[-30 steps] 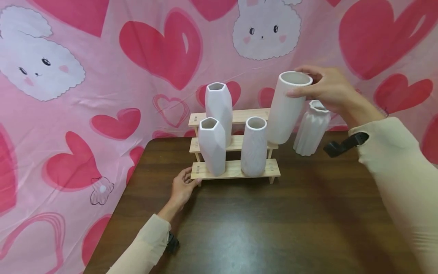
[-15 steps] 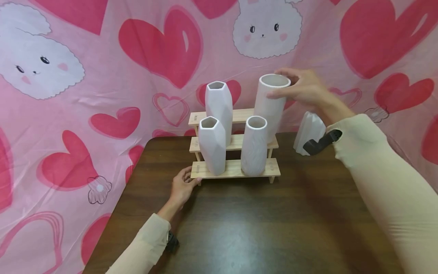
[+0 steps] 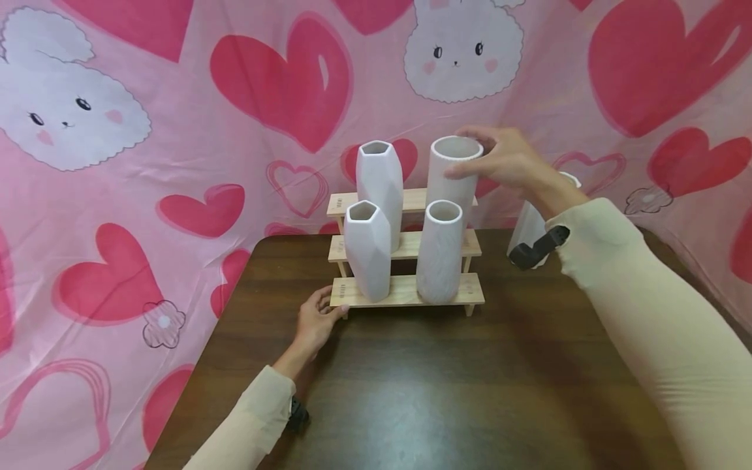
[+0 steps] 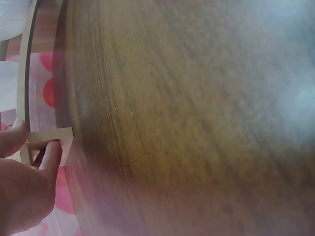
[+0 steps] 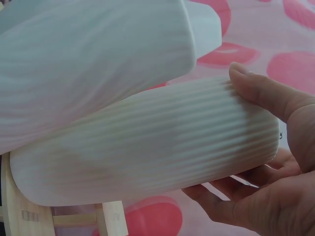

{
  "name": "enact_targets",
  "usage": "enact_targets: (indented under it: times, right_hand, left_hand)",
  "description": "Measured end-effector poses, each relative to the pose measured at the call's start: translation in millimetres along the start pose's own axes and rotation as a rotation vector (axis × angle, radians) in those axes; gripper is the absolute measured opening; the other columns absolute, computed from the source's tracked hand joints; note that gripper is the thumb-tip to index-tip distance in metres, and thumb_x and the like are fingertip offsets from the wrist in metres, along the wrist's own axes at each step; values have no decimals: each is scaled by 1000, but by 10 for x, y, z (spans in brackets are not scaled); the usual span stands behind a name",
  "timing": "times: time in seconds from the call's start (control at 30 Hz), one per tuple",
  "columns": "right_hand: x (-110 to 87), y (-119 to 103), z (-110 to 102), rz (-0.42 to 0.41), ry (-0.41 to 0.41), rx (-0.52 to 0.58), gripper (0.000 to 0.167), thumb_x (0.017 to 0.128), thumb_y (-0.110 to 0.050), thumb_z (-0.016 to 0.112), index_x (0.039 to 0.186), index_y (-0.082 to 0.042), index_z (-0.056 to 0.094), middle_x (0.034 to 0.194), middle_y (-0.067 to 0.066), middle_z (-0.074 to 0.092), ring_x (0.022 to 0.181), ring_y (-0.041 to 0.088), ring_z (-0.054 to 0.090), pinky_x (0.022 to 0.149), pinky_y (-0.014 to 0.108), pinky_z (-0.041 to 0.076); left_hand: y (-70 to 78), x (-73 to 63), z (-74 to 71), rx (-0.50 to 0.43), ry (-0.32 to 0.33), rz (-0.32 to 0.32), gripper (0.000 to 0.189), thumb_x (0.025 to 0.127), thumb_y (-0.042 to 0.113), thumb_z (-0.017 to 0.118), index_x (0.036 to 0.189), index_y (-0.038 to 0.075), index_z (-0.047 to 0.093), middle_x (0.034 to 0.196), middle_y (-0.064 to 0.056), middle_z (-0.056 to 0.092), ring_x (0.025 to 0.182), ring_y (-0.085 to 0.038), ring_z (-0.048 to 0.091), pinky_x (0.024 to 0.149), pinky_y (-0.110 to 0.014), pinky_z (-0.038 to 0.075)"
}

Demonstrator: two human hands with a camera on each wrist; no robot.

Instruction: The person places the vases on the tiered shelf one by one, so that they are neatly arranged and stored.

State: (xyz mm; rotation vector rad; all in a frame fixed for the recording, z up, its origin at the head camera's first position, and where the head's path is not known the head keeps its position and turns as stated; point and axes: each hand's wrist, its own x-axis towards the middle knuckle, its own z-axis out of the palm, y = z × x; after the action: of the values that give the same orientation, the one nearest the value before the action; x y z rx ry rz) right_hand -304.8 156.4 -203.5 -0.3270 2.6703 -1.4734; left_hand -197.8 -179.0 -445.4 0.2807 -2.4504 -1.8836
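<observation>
My right hand (image 3: pixel 508 156) grips a tall white ribbed vase (image 5: pixel 147 142) near its rim, thumb on one side and fingers on the other. The vase stands nearly upright at the right of the wooden three-step stand (image 3: pixel 405 287), its base right at the middle board and partly hidden. In front of it is a smooth-rimmed white vase (image 3: pixel 439 261) on the lowest step. Two faceted white vases, one front (image 3: pixel 367 254) and one behind (image 3: pixel 380 179), stand on the left. My left hand (image 3: pixel 314 323) pinches the left end of the lowest step, fingers by its leg (image 4: pixel 51 135).
To the right of the stand, a white vase with a wavy rim (image 3: pixel 525 232) is on the dark wooden table (image 3: pixel 376 391), partly covered by my right forearm. A pink cloth (image 3: pixel 258 130) with hearts and rabbits hangs behind the table.
My right hand has brought the ribbed vase leftward and lower, from the stand's right side to behind the front right vase, and the vase is more upright. My left hand has stayed put.
</observation>
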Motion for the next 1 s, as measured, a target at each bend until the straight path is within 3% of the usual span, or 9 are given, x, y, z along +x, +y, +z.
enact_targets:
  times: [0.3,0.7,1.0]
  right_hand:
    - [29,-1,25,-6,-10,-37,77,70,-41,85,137,-25,52,119,4,61,103,20,56,83,36,48]
    - [37,2,61,-58,-51,-99,72,75,-44,81,137,-27,50,121,5,60,107,23,54,88,45,45]
    - [23,15,59,-68,-68,-102,78,77,-46,79,143,-27,42,126,7,57,113,26,52,94,50,42]
  left_hand:
    - [-11,-8,-16,15,5,10,55,84,7,73,134,2,51,121,-18,64,112,-31,61,83,-28,50]
    - [-28,15,-21,43,22,-1,55,85,8,74,134,3,51,122,-17,64,113,-32,60,88,-36,51]
    - [-8,6,-40,52,21,-18,54,85,9,73,135,6,51,122,-14,64,115,-31,59,92,-41,49]
